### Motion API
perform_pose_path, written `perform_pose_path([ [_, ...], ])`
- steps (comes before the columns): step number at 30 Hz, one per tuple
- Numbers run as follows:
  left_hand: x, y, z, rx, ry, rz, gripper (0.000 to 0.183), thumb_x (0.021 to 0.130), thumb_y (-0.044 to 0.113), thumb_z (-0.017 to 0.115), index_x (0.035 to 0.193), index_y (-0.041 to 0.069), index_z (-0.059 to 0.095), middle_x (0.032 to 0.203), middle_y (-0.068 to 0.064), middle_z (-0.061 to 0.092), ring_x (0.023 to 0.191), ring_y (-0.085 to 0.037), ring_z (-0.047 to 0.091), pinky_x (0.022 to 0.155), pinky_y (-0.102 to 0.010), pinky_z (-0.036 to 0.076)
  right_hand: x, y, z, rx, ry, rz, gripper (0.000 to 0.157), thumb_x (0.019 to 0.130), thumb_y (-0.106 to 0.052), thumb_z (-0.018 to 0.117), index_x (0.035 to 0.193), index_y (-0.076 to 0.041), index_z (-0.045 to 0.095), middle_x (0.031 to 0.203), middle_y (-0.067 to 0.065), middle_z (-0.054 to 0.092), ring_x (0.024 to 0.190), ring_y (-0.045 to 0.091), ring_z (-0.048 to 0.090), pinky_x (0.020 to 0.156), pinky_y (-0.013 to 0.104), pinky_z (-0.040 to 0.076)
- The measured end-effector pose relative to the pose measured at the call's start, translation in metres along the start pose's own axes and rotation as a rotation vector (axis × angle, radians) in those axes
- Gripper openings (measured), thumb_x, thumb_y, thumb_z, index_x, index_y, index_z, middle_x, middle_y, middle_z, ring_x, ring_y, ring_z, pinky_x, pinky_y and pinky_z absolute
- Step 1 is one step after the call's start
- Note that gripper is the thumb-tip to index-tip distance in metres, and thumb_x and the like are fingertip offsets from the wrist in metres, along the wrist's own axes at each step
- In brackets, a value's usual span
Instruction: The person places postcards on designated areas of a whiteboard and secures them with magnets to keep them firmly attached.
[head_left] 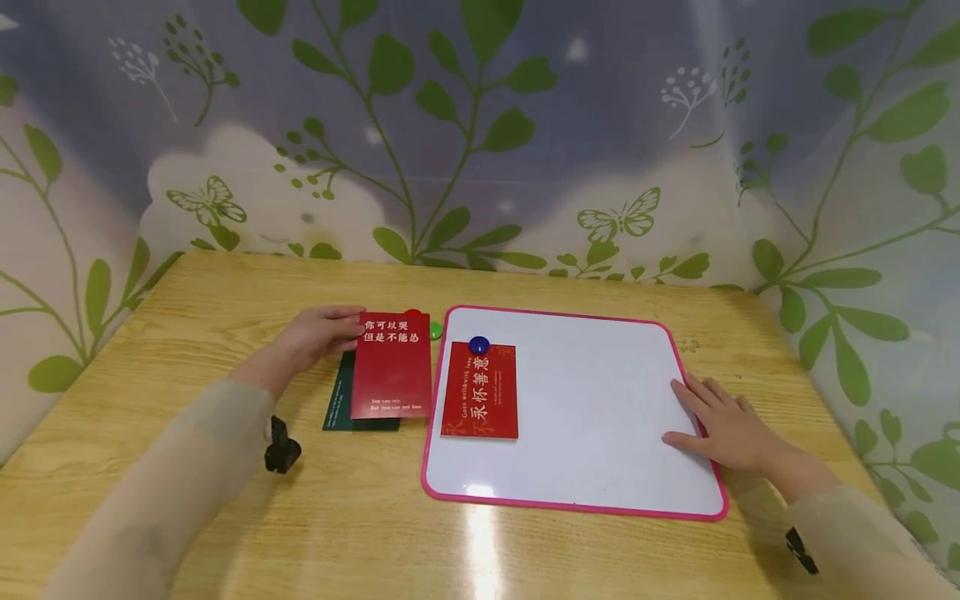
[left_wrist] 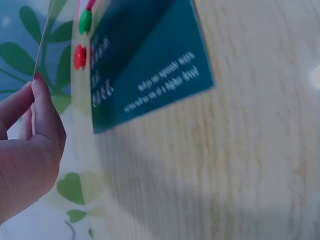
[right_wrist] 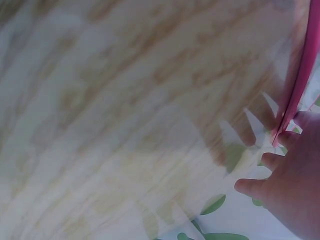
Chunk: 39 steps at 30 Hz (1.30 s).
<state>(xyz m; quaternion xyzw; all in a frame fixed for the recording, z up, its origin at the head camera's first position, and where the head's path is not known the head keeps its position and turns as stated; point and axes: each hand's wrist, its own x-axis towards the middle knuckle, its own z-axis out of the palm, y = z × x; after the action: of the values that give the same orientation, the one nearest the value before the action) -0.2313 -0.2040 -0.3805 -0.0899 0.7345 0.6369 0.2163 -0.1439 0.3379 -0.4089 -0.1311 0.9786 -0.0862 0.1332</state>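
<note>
My left hand [head_left: 321, 335] pinches a red card [head_left: 392, 375] with white writing by its upper left corner. In the left wrist view the card shows as a thin edge [left_wrist: 42, 42] between thumb and fingers, raised off the table. Below it a dark green card [left_wrist: 150, 75] lies on the wood, partly covered in the head view. My right hand [head_left: 731, 425] rests with spread fingers on the right edge of a pink-rimmed whiteboard [head_left: 592, 400]. Another red card [head_left: 480, 396] lies on the board's left part, with a blue round magnet [head_left: 479, 345] at its top.
Beside the board's upper left edge sit a green magnet [head_left: 436, 331] and a red magnet [left_wrist: 80, 56], the latter mostly hidden by the held card in the head view. A leaf-patterned cloth [head_left: 480, 167] hangs behind the wooden table [head_left: 360, 517].
</note>
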Motion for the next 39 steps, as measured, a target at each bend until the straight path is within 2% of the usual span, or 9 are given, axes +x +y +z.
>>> perform_pose_path([
  [7, 0.000, 0.010, 0.013, 0.002, -0.015, 0.001, 0.055, 0.096, 0.013, 0.050, 0.146, 0.004, 0.028, 0.148, -0.019, 0.033, 0.075, 0.002, 0.061, 0.081, -0.017, 0.052, 0.001, 0.001, 0.002, 0.002, 0.007, 0.002, 0.091, 0.081, -0.061, 0.057, 0.146, -0.004, 0.027, 0.151, 0.026, 0.020, 0.135, 0.053, 0.014, 0.099, 0.076, 0.008],
  [15, 0.004, 0.017, 0.038, -0.003, -0.067, 0.047, 0.054, 0.096, 0.010, 0.050, 0.146, 0.002, 0.030, 0.149, -0.018, 0.033, 0.079, 0.001, 0.060, 0.085, -0.019, 0.052, 0.002, -0.002, -0.001, -0.008, -0.012, 0.000, 0.091, 0.083, -0.060, 0.056, 0.147, -0.004, 0.026, 0.152, 0.025, 0.019, 0.136, 0.052, 0.013, 0.100, 0.076, 0.009],
  [19, 0.007, 0.022, 0.055, 0.007, -0.087, 0.070, 0.052, 0.097, 0.010, 0.048, 0.145, 0.003, 0.031, 0.149, -0.015, 0.033, 0.100, -0.010, 0.060, 0.097, -0.029, 0.047, 0.002, -0.002, -0.002, -0.019, -0.013, -0.002, 0.091, 0.082, -0.060, 0.057, 0.146, -0.003, 0.027, 0.151, 0.026, 0.020, 0.136, 0.053, 0.013, 0.100, 0.075, 0.009],
  [23, 0.011, 0.026, 0.073, -0.023, -0.117, 0.081, 0.050, 0.097, 0.008, 0.047, 0.144, 0.002, 0.032, 0.151, -0.013, 0.032, 0.123, -0.023, 0.049, 0.104, -0.036, 0.041, 0.001, -0.003, -0.004, -0.029, -0.013, -0.001, 0.091, 0.082, -0.060, 0.057, 0.146, -0.003, 0.027, 0.151, 0.026, 0.021, 0.135, 0.053, 0.014, 0.100, 0.075, 0.010],
  [25, 0.013, 0.028, 0.082, -0.035, -0.116, 0.081, 0.049, 0.097, 0.007, 0.048, 0.143, 0.002, 0.034, 0.149, -0.013, 0.035, 0.120, -0.024, 0.051, 0.103, -0.036, 0.042, 0.001, -0.004, -0.005, -0.030, -0.014, -0.002, 0.091, 0.082, -0.060, 0.056, 0.146, -0.003, 0.027, 0.151, 0.026, 0.021, 0.135, 0.053, 0.014, 0.100, 0.075, 0.010],
  [30, 0.016, 0.034, 0.107, -0.057, -0.092, 0.055, 0.047, 0.095, 0.009, 0.053, 0.140, 0.004, 0.041, 0.141, -0.013, 0.045, 0.099, -0.014, 0.057, 0.098, -0.034, 0.047, 0.001, -0.004, -0.005, -0.031, -0.016, -0.004, 0.091, 0.082, -0.060, 0.056, 0.146, -0.003, 0.027, 0.151, 0.026, 0.021, 0.135, 0.053, 0.014, 0.100, 0.075, 0.010],
  [35, 0.019, 0.036, 0.130, -0.081, -0.080, 0.020, 0.045, 0.093, 0.009, 0.056, 0.136, 0.006, 0.047, 0.136, -0.013, 0.050, 0.108, -0.022, 0.059, 0.093, -0.033, 0.049, 0.002, -0.002, -0.004, -0.046, -0.017, -0.003, 0.091, 0.082, -0.061, 0.056, 0.146, -0.003, 0.027, 0.151, 0.026, 0.021, 0.135, 0.053, 0.015, 0.100, 0.075, 0.011],
  [39, 0.021, 0.036, 0.144, -0.084, -0.080, 0.016, 0.043, 0.092, 0.007, 0.057, 0.134, 0.006, 0.049, 0.136, -0.013, 0.051, 0.115, -0.026, 0.058, 0.084, -0.029, 0.053, 0.003, -0.001, -0.003, -0.057, -0.015, -0.004, 0.091, 0.082, -0.061, 0.056, 0.146, -0.003, 0.027, 0.151, 0.026, 0.021, 0.135, 0.053, 0.015, 0.099, 0.075, 0.012],
])
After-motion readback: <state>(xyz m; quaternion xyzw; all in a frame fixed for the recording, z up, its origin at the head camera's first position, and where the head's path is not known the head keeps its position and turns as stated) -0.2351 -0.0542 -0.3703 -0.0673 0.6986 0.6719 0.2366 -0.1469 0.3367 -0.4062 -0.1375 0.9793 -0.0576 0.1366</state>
